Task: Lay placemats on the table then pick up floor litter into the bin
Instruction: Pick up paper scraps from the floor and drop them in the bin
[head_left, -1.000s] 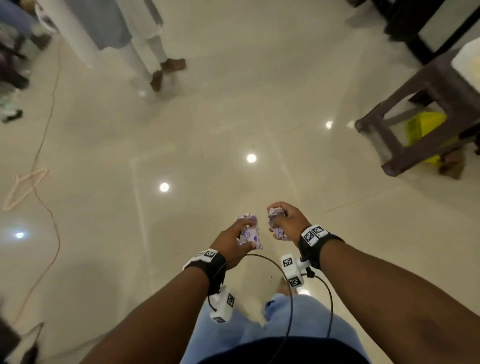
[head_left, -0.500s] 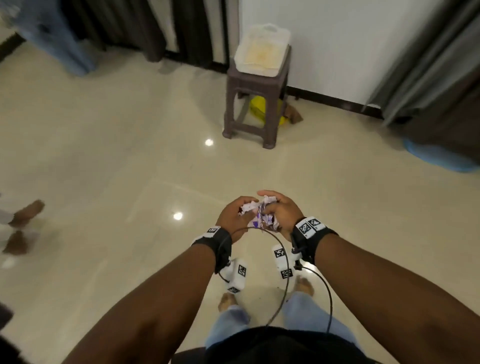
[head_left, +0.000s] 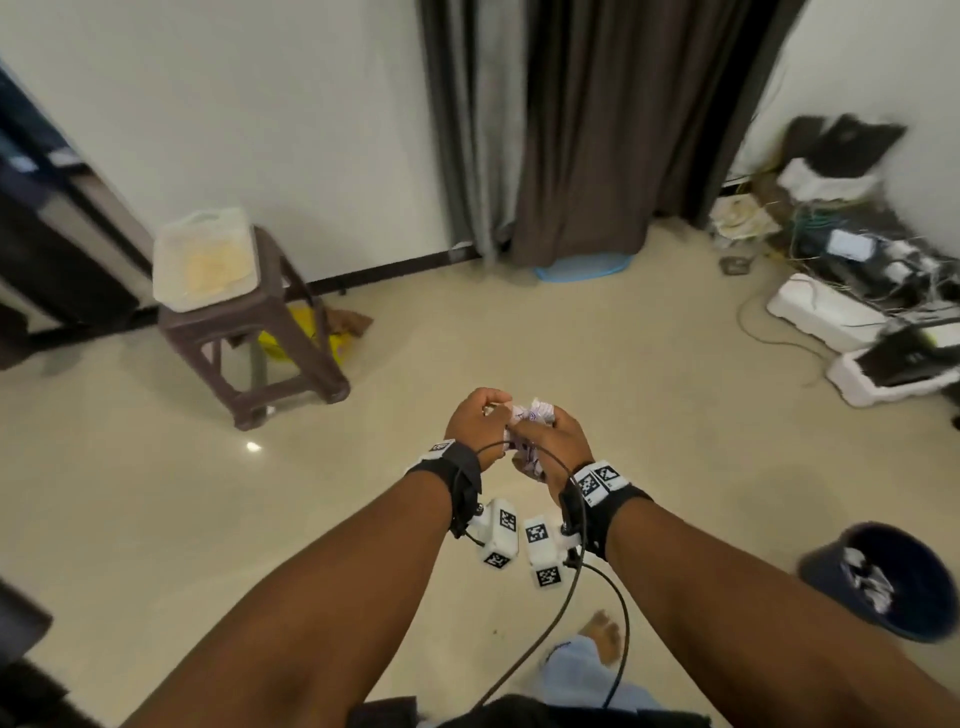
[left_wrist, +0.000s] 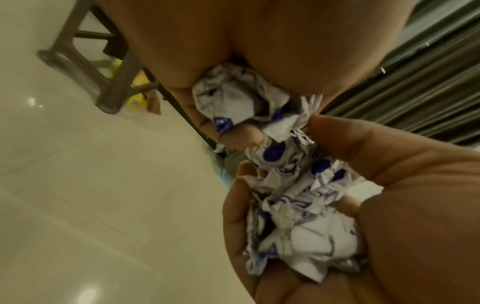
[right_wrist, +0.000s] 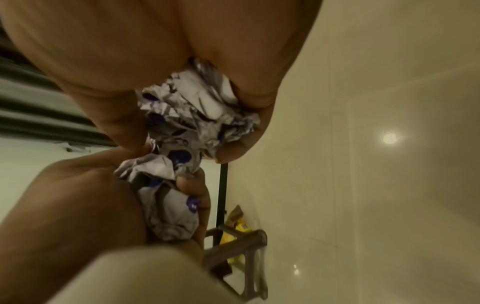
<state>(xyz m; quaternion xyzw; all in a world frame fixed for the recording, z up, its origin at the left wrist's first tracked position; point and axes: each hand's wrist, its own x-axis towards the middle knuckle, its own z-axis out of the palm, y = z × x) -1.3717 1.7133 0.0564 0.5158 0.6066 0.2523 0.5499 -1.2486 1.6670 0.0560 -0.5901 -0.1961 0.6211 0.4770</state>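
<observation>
A: Floor (head_left: 156, 519) first, then bin (head_left: 883, 582), low right, by the right forearm. Paper already inside it, from what shows.

B: Step in hand?

A: Carrying litter (head_left: 524, 421) to the bin, I judge. Crumpled white paper with blue print, bunched between both hands at mid-height, well apart from the bin.

B: Fingers?

A: Left hand (head_left: 475, 421) curls round its wad; right hand (head_left: 556, 441) cups the larger share, fingers (left_wrist: 337, 144) bent over it. The two wads touch.

B: Doing it well?

A: Keep both fists closed, swing right, get right over the rim, then let go. Loose scraps could slip out below.

B: Hard to make out?

A: How many pieces: cannot tell. Bin rim is partly cut by the forearm. No table or placemats in view. Stool (head_left: 249, 353) and curtain (head_left: 571, 130) are blurred.
</observation>
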